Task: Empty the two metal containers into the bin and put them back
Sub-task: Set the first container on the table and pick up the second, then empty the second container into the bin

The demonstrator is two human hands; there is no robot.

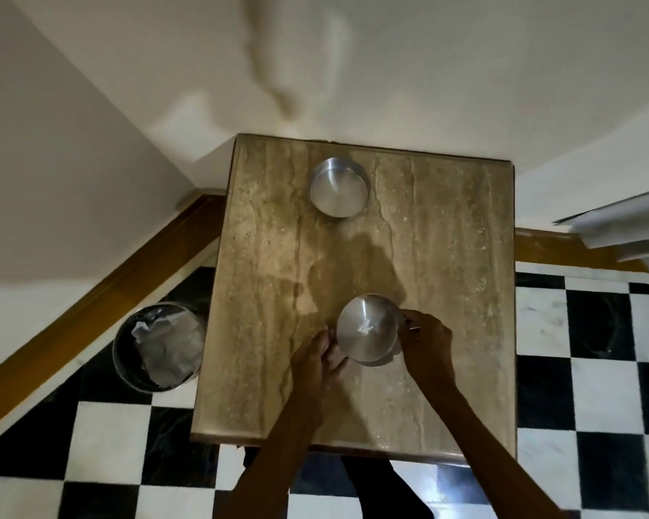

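Observation:
Two round metal containers stand on a beige marble table (446, 294). The far container (338, 191) sits near the table's back edge and looks empty inside. The near container (366, 329) is close to the table's middle front and holds a small white scrap. My left hand (321, 359) touches its left side and my right hand (424, 340) grips its right rim. A round metal bin (158, 346) with crumpled paper and a liner stands on the floor left of the table.
The table sits in a corner against white walls with a wooden skirting board (90, 312). The floor is black and white checkered tile (596, 368). A white stepped object (626, 230) juts in at the right edge.

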